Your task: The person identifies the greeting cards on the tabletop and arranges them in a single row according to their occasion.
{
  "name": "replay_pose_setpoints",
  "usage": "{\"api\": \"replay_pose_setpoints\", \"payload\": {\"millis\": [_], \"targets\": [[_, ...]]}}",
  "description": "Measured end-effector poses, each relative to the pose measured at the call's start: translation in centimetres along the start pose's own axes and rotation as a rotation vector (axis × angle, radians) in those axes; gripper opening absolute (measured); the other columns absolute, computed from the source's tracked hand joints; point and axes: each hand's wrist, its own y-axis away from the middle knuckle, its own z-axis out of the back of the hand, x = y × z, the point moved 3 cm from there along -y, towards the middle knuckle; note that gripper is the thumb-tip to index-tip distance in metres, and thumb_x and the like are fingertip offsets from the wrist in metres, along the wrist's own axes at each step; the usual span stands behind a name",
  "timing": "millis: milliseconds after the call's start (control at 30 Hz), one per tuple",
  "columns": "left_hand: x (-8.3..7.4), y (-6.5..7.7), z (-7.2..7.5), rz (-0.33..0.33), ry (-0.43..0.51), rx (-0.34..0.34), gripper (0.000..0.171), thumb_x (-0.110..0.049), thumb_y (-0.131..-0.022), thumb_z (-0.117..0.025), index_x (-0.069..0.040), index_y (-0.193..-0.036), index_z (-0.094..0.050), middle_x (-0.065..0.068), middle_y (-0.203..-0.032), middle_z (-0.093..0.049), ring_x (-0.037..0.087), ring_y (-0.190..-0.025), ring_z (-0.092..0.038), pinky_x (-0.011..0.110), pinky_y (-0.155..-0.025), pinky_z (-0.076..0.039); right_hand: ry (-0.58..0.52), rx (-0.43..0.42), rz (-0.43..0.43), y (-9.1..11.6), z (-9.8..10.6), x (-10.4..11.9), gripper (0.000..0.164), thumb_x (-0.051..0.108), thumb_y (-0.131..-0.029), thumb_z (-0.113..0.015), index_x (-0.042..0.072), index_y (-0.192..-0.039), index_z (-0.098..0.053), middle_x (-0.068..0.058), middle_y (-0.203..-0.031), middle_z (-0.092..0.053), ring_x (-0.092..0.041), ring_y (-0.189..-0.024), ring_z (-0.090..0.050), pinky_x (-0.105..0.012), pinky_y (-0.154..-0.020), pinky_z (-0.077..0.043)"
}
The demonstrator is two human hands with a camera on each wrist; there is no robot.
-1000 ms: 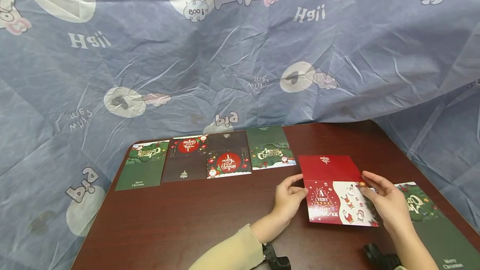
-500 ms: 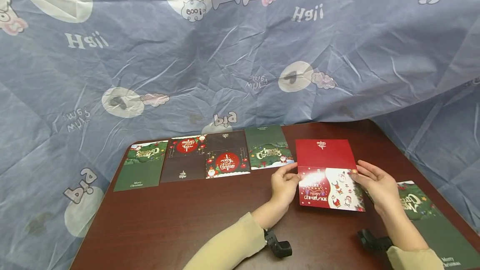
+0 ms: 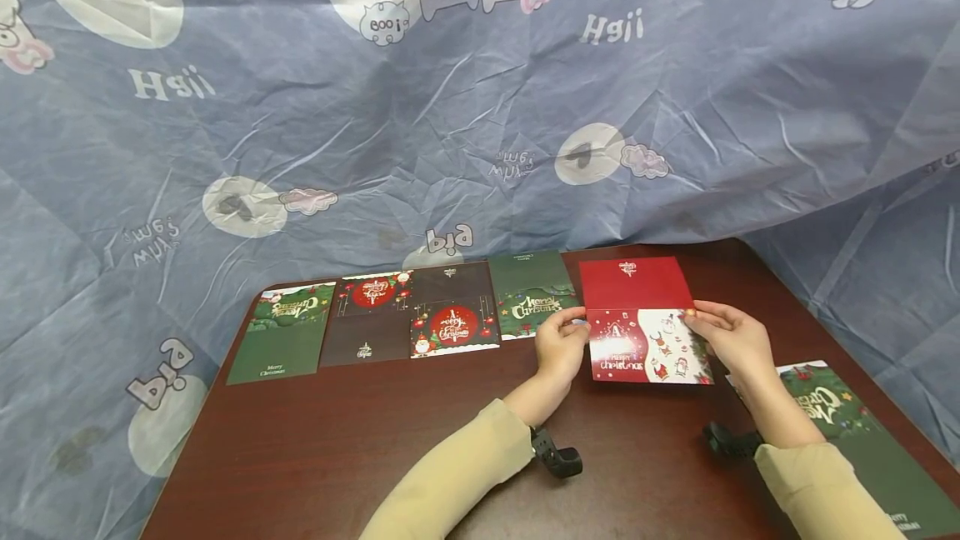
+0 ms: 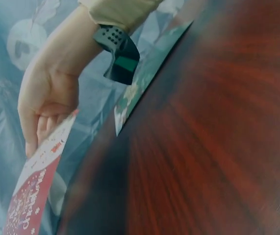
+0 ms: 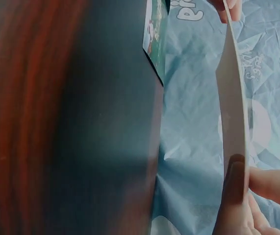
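Both hands hold a red and white Christmas card [image 3: 637,319], unfolded, by its two side edges. My left hand [image 3: 561,350] pinches the left edge near the fold; my right hand [image 3: 737,344] pinches the right edge at about the same height. In the right wrist view the card [image 5: 233,107] is seen nearly edge-on above the table, its pale back showing, with the right thumb [image 5: 234,183] against it. The left wrist view shows the right hand [image 4: 49,103] at the far end of the card [image 4: 37,181]. Close to the card's left lies a green Christmas card [image 3: 536,307].
Left along the back edge lie a dark card [image 3: 455,323], another dark card [image 3: 367,336] and a green card [image 3: 281,340], all unfolded. More green card [image 3: 862,440] lies by the right forearm, on the brown table [image 3: 360,440]. A blue patterned cloth [image 3: 375,123] hangs behind.
Both hands have carried the red and white card away from the person and slightly left, towards the back edge, beside the row of cards. The other cards have stayed in place.
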Motion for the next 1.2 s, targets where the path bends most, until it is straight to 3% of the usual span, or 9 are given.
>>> {"api": "replay_pose_setpoints", "payload": {"millis": [267,600,867,1200], "targets": [[0.2,-1.8,-0.4,0.014,0.012,-0.018,0.019,0.011,-0.082,-0.060,0.004,-0.096,-0.070,0.010,-0.089,-0.068,0.019,-0.077,-0.066,0.027,-0.065,-0.055,-0.059,-0.024,-0.053,-2.4,-0.7,0.3,0.057,0.032,-0.086,-0.069,-0.004,-0.126,-0.053,0.029,-0.070,-0.059,0.005,-0.068,-0.055,-0.016,-0.056,-0.046],[0.5,-3.5,-1.1,0.072,0.025,0.043,0.022,0.011,-0.084,-0.056,0.009,-0.104,-0.065,0.017,-0.102,-0.067,0.026,-0.087,-0.066,0.039,-0.074,-0.055,-0.130,-0.089,-0.184,-5.3,-1.7,-0.4,0.050,0.031,-0.085,-0.069,0.005,-0.125,-0.058,0.015,-0.073,-0.056,-0.004,-0.058,-0.055,-0.023,-0.051,-0.049],[0.8,-3.9,-1.5,0.123,0.019,0.055,0.022,0.009,-0.084,-0.058,0.010,-0.105,-0.065,0.017,-0.103,-0.066,0.027,-0.090,-0.065,0.040,-0.076,-0.055,-0.171,-0.130,-0.233,-7.0,-2.3,-0.7,0.050,0.030,-0.085,-0.069,0.007,-0.129,-0.057,0.013,-0.081,-0.054,-0.003,-0.059,-0.053,-0.022,-0.051,-0.048],[1.6,-4.3,-1.9,0.146,-0.008,0.069,0.026,0.008,-0.084,-0.058,0.012,-0.109,-0.063,0.020,-0.108,-0.065,0.029,-0.089,-0.065,0.038,-0.076,-0.055,-0.141,-0.158,-0.252,-9.1,-3.3,-1.6,0.048,0.027,-0.086,-0.067,0.007,-0.129,-0.058,0.008,-0.092,-0.055,-0.003,-0.063,-0.051,-0.020,-0.052,-0.045]]}}
